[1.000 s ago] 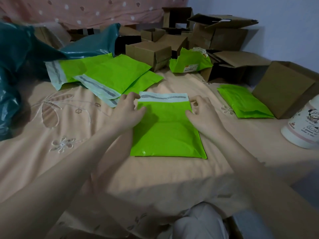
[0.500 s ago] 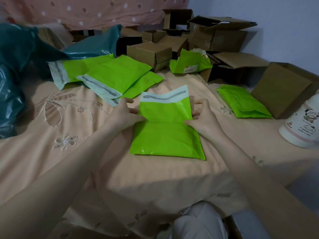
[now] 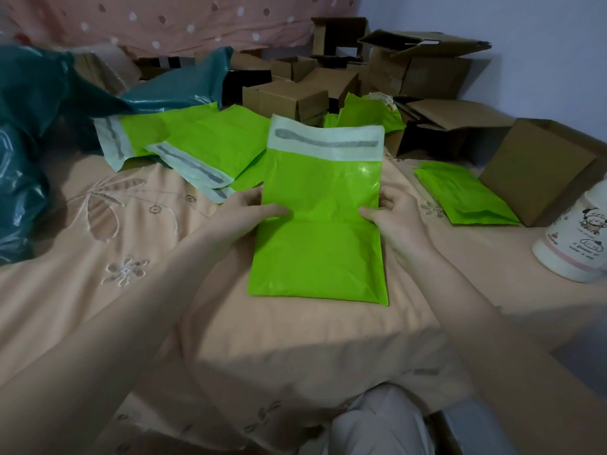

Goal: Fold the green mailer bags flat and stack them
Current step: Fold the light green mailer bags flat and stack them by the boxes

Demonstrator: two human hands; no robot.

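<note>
Green plastic, glossy, lying in the middle of the peach embroidered bedspread (image 3: 98,290): the mailer bag (image 3: 318,254) resting on its lower half, upper half being lifted upright along a crease, white adhesive flap (image 3: 325,142) standing at the top with its grey strip facing the camera. Being pinched at the crease on both sides: left hand (image 3: 243,215) gripping the left edge with thumb lying across the front, right hand (image 3: 397,218) gripping the right edge the same way, fingers curling behind. Rising flap partly hiding a crumpled green mailer (image 3: 368,116) and the brown cardboard boxes (image 3: 285,100) piled behind it. Lying to the left, well apart from the hands, a loose overlapping spread of unfolded green mailers (image 3: 210,139), white flaps pointing toward the camera. Bulging beside and behind those, dark teal plastic bags (image 3: 29,133). Sitting to the right, a flat stack of folded green mailers (image 3: 463,195), just beside a large closed cardboard box (image 3: 538,172). Standing near the right edge, a white cartoon-printed container (image 3: 574,241). Hanging along the back, a pink dotted cloth (image 3: 184,24).
</note>
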